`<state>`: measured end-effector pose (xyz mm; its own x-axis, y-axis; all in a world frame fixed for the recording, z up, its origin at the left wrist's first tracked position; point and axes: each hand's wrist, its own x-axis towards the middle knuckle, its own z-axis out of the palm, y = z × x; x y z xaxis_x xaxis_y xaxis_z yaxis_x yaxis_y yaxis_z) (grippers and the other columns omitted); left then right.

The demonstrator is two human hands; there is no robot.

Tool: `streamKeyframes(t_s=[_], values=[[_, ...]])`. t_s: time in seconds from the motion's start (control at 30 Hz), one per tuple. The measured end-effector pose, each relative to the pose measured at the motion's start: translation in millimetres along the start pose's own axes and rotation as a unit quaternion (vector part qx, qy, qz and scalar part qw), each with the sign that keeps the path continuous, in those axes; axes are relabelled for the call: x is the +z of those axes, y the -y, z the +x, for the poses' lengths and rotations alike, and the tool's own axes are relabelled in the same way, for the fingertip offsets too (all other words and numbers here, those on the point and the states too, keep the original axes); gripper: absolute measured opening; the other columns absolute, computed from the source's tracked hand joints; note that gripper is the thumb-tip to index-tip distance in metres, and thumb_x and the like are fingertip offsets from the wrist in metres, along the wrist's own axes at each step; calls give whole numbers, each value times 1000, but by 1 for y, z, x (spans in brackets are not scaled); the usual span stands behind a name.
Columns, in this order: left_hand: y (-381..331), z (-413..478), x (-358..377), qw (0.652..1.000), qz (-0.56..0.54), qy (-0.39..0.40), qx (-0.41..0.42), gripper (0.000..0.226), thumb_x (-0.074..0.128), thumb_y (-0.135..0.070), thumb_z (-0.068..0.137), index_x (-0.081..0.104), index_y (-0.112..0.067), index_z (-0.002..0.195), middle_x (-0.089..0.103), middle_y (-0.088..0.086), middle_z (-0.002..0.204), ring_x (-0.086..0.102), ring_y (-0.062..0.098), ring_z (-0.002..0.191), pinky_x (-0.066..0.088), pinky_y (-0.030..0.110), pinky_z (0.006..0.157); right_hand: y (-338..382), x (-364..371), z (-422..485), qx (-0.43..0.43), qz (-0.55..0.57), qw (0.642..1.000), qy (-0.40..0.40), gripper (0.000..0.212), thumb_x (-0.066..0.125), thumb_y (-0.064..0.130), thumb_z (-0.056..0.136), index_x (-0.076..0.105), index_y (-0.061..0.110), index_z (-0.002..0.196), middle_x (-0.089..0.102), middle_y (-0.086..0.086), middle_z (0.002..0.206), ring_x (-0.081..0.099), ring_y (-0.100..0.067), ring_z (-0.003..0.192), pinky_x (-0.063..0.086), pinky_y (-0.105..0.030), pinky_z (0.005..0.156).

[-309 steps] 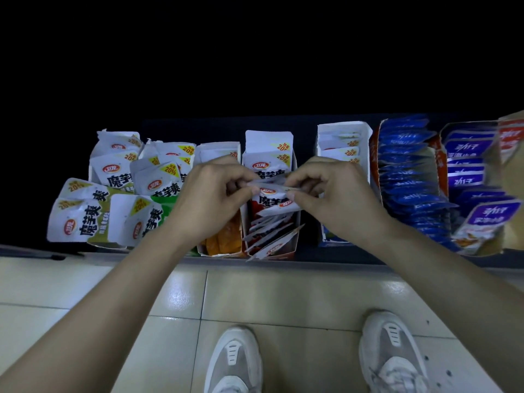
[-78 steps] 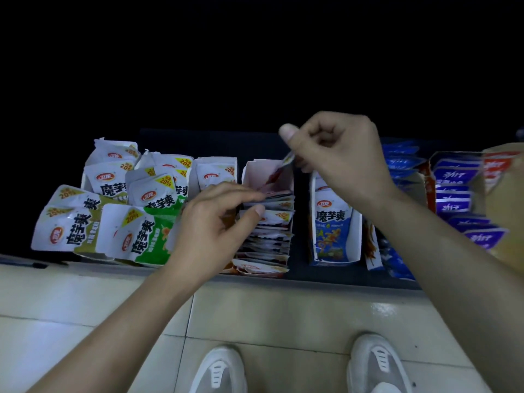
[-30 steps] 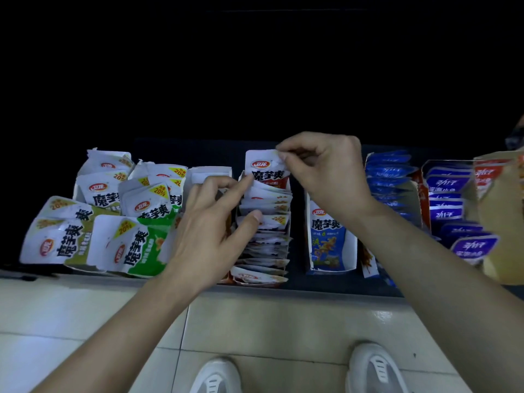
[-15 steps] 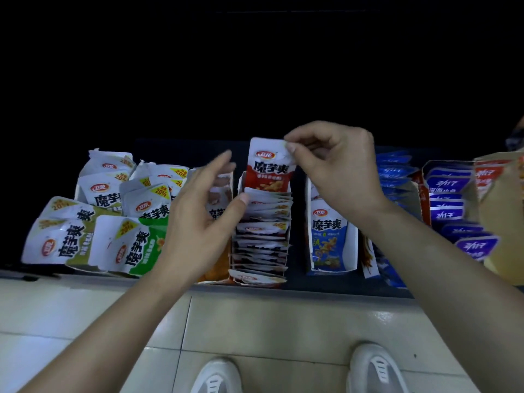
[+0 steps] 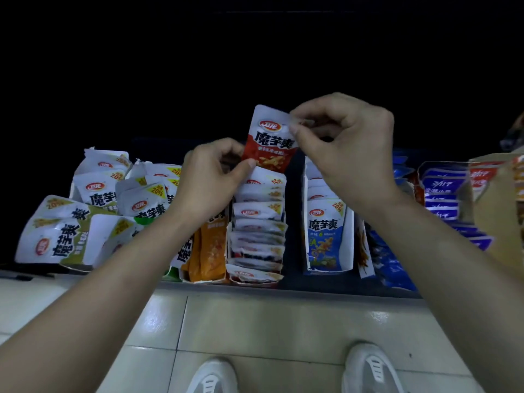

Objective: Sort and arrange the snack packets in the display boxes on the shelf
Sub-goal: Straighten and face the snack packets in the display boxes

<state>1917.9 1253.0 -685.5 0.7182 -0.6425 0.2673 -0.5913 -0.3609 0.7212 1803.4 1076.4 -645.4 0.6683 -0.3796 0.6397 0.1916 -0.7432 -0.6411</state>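
Red below and white on top, a snack packet held upright in the air, just above the far end of the middle display box. Pinched at its top right corner by the right hand, thumb and forefinger closed on the white seal, the other fingers curled in. Met at its lower left corner by the left hand, thumb tip pressed to the edge, fingers curled close behind; both hands thus gripping the one packet.

Beneath it, a row of like packets filed one behind another in the box, white tops showing, reaching to the front edge of the shelf. Just left of that box, orange packets standing on end, partly hidden by the left wrist. Further left, a loose heap of green-and-white packets, tilted and overlapping.

Right of the middle box, across a dark gap, a white box with a blue packet facing forward. Beyond the right forearm, dark blue packets in more boxes, print too small to read. Below the shelf, pale floor tiles and the toes of two white shoes.
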Motion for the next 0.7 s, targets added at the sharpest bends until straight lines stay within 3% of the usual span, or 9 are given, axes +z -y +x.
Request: streamKeyframes(t_s=[0.13, 0.27, 0.43, 0.53, 0.7], values=[[2, -3, 1, 1000, -10, 7, 2, 14, 66, -26, 98, 67, -16, 108, 67, -12, 98, 65, 2, 95, 56, 32, 86, -4, 3, 2, -1, -4, 1000, 13, 8, 70, 10, 88, 75, 4, 90, 71, -7, 87, 68, -11, 82, 57, -28, 72], [0, -16, -3, 998, -54, -13, -14, 26, 73, -22, 94, 62, -18, 117, 63, -13, 109, 61, 4, 108, 53, 23, 94, -10, 9, 1, -7, -48, 997, 55, 8, 71, 13, 85, 77, 7, 86, 68, 4, 83, 63, -4, 76, 54, -21, 70], [-3, -36, -4, 996, -75, -14, -38, 19, 71, -18, 94, 69, -16, 113, 69, -11, 106, 65, 3, 102, 54, 26, 92, -20, 22, -10, 40, -73, 987, 140, 8, 73, 14, 87, 79, 11, 90, 74, 2, 87, 66, -8, 81, 58, -31, 77], [-2, -40, -4, 995, -85, -24, -48, 24, 72, -17, 93, 69, -16, 117, 70, -8, 109, 66, 6, 104, 56, 33, 91, -23, 26, -13, 63, -83, 979, 178, 8, 73, 14, 88, 80, 13, 92, 76, 2, 88, 63, -2, 81, 56, -28, 82], [-2, -39, -3, 997, -74, 2, -23, 50, 71, -30, 93, 55, -22, 139, 63, -14, 122, 59, 13, 114, 53, 36, 93, -19, 23, -8, 42, -82, 988, 125, 10, 72, 16, 88, 79, 10, 92, 75, 1, 87, 67, -8, 80, 58, -27, 76]])
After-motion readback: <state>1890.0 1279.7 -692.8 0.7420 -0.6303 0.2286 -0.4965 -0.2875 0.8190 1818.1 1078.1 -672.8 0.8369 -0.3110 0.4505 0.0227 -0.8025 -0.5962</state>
